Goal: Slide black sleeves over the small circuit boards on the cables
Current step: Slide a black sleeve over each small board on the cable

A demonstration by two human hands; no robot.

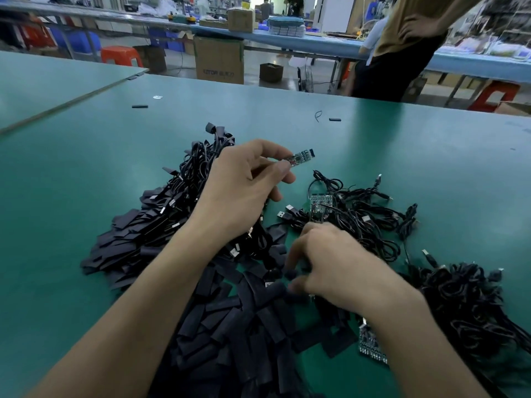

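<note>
My left hand is raised over the cable heap and pinches a small bare circuit board between thumb and fingers, its far end sticking out to the right. My right hand is lower, fingers curled down into the pile of flat black sleeves, pinching one black sleeve at its fingertips. More bare boards on cables lie just beyond the right hand. Another board shows beside my right forearm.
The green table holds a heap of sleeved cables at the left and a tangle of black cables at the right. Stray sleeves lie far back. A person stands beyond the table's far edge.
</note>
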